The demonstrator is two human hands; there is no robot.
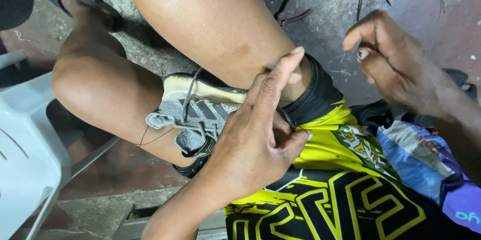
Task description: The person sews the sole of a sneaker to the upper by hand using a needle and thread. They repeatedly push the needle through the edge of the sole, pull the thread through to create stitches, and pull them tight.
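I see a grey sneaker (200,115) wedged between the person's bare knees, sole edge turned up. The left hand (255,140) presses against the sneaker's right side, fingers spread over it. The right hand (396,70), well right of the sneaker, pinches a thin thread (340,65). Above the sneaker, pliers (290,16) lie on the concrete floor (330,15); left of it stands a white plastic chair (25,145).

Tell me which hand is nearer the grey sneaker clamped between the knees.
Left. The left hand rests on the grey sneaker, fingers over its upper. The right hand is raised off to the side, apart from it, pinching a thin needle.
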